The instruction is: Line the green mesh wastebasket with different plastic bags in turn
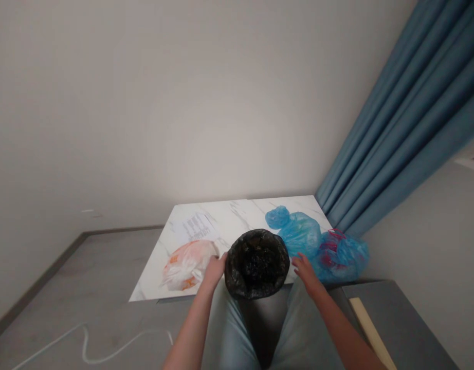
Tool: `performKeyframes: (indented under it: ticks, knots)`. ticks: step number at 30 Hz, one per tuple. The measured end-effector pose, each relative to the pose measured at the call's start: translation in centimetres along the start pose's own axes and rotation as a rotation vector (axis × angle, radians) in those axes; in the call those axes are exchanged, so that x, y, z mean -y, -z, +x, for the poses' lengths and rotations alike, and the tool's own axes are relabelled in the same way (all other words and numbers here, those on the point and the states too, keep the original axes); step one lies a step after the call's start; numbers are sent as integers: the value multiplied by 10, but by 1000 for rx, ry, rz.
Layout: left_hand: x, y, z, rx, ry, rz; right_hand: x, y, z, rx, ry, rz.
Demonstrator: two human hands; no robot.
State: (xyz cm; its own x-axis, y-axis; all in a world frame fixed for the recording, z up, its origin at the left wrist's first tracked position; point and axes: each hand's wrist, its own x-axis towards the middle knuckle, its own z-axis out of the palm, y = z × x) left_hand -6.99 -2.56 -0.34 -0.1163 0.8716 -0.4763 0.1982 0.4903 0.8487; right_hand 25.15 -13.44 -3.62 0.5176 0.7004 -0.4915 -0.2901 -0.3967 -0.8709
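Observation:
A round trash bin [237, 289] lined with a black plastic bag [277, 275] is in front of me, between my knees and the table's near edge. Its open mouth faces me, and the crumpled liner is folded over the rim. My left hand [216, 270] is closed at the bin's left side, its fingers partly hidden. Just off the right side, my right hand [305, 271] has its fingers apart and holds nothing. Beside my left hand lies a white plastic bag [188, 264] with orange print. A knotted blue plastic bag [301, 234] rests behind my right hand.
Another blue bag [343, 257] with red things inside lies at the right end of the white marble-patterned table [152, 280]. A printed paper sheet [196, 226] is at the back left. Blue curtains [399, 118] hang at right. A white cable [106, 357] crosses the floor.

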Motion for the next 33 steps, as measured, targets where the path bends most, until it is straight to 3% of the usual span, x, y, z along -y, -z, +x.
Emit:
performKeyframes:
  ticks: [2,5,10,17,22,27,30,33]
  knots:
    - [-18,-6,22,38,54,15,-22,9,-14,102,-174,50]
    - [-38,-17,50,168,184,19,-49,12,-34,257,-307,143]
    - [-53,-32,72,391,392,53,-70,5,-51,312,-306,173]
    - [-52,-40,74,560,392,66,-79,-2,-54,292,-316,323]
    - [-53,-37,72,543,296,71,-79,-3,-51,275,-324,385]
    - [-58,-33,75,342,69,63,-69,-8,-54,177,-247,340]
    - [-60,-36,75,263,-86,8,-55,-12,-59,202,-142,261]
    - [-61,-40,71,258,-181,-38,-42,-18,-65,248,-98,180]
